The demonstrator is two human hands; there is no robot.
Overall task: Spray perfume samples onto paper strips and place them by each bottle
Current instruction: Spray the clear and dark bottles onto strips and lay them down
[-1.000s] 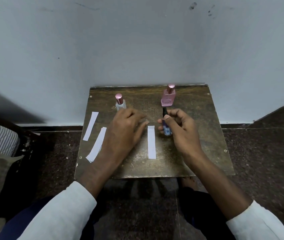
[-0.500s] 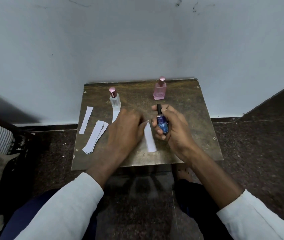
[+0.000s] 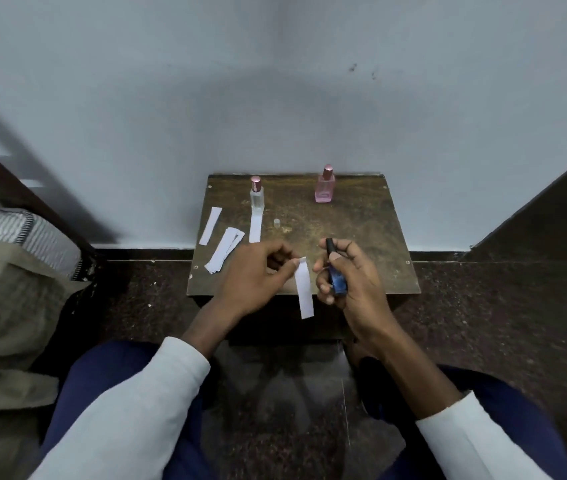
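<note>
- A white paper strip (image 3: 304,292) is pinched by its top end between the thumb and fingers of the left hand (image 3: 250,275); the strip hangs down past the near edge of the small brown table (image 3: 354,230).
- A dark blue perfume bottle (image 3: 338,284) with a black top is gripped in the curled fingers of the right hand (image 3: 347,282), just right of the hanging strip, its top tilted toward the wall.
- A clear bottle (image 3: 256,194) with a pink cap is seen upright at the far left of the table, and one strip (image 3: 256,225) lies just in front of it, touching or almost touching its base.
- A pink bottle (image 3: 325,185) is seen upright at the far right, well apart from the clear one.
- A single strip (image 3: 210,226) lies near the table's left edge, and a small stack of strips (image 3: 224,250) lies beside it.
- A small clear cap (image 3: 277,222) is seen on the table between the bottles.
- White sleeves are worn on both arms.
</note>
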